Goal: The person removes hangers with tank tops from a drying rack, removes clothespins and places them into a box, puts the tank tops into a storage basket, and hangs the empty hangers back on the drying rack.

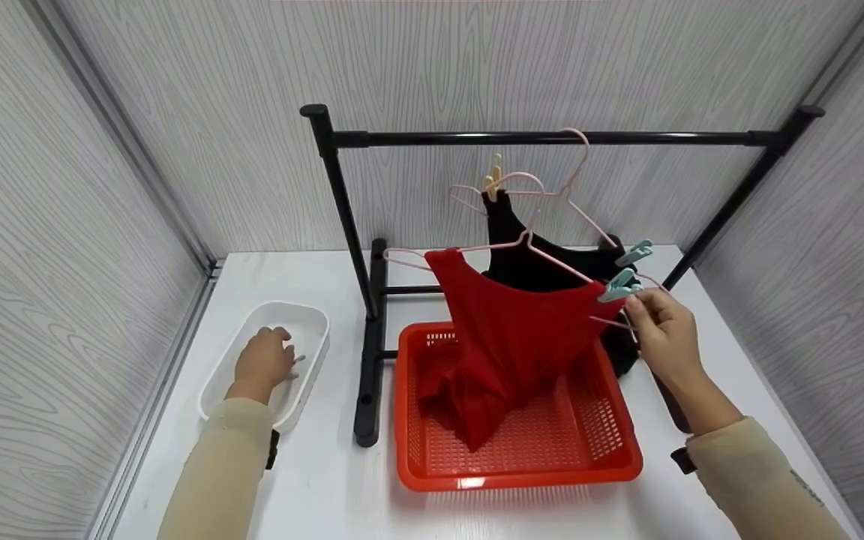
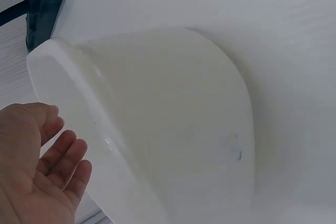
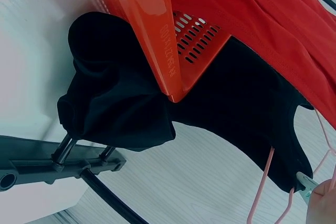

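My left hand (image 1: pixel 265 358) reaches down into a white tray (image 1: pixel 220 375); its fingers are loosely bent, and a small pale thing near the fingertips is too small to tell. In the left wrist view nothing shows between the fingers of that hand (image 2: pixel 50 166). My right hand (image 1: pixel 668 334) pinches the right end of a pink hanger (image 1: pixel 561 264) bearing a red strappy garment (image 1: pixel 522 322). Just above my fingertips, a teal clothespin (image 1: pixel 619 285) clips its right strap. The red cloth droops into a red basket (image 1: pixel 518 480).
Behind it, a black garment (image 1: pixel 526 266) hangs from a second pink hanger (image 1: pixel 580 161) on a black rack's rail (image 1: pixel 417 139). Yellowish clothespins (image 1: pixel 493 182) and another teal clothespin (image 1: pixel 634 253) clip its straps. The rack's left foot (image 1: pixel 369 390) stands between tray and basket.
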`<state>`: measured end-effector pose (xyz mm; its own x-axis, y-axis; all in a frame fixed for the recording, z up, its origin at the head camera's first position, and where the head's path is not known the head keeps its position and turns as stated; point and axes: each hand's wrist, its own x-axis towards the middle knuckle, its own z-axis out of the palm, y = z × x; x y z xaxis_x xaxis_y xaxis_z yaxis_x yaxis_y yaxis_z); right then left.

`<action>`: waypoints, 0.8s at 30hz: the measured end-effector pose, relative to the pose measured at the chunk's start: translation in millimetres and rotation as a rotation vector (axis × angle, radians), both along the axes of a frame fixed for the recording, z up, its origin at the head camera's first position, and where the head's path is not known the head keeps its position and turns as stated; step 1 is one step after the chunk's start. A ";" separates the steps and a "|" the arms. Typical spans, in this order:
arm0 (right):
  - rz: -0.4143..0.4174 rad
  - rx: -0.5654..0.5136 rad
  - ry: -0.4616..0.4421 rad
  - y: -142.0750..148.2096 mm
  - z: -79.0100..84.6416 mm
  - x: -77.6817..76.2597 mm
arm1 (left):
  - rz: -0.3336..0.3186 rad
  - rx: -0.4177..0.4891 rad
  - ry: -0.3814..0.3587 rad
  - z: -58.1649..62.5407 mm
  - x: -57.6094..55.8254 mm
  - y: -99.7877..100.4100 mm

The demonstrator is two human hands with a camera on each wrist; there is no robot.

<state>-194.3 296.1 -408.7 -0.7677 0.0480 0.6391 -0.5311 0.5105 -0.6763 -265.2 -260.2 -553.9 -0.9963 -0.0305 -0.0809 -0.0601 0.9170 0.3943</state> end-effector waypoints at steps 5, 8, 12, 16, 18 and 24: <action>-0.021 -0.010 -0.015 11.4 -16.7 -12.3 | 0.007 0.009 0.099 8.3 -2.2 0.1; -0.029 -0.011 -0.023 17.5 -24.9 -18.9 | 0.003 0.026 0.162 15.9 -3.6 0.9; -0.014 -0.009 -0.012 18.5 -25.9 -20.1 | -0.008 0.067 0.218 27.4 -6.1 2.5; -0.009 -0.013 -0.007 17.9 -26.0 -19.6 | -0.025 0.108 0.257 38.9 -7.1 7.7; -0.007 -0.012 -0.008 17.7 -26.0 -19.5 | -0.032 0.128 0.288 43.7 -7.7 11.5; 0.002 -0.006 -0.025 16.6 -23.7 -18.4 | -0.044 0.160 0.399 56.3 -7.9 25.8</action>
<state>-212.7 312.7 -432.4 -0.7834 0.0501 0.6195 -0.5153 0.5049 -0.6925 -273.1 -234.4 -497.6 -0.9505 -0.0053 0.3107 0.1640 0.8407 0.5160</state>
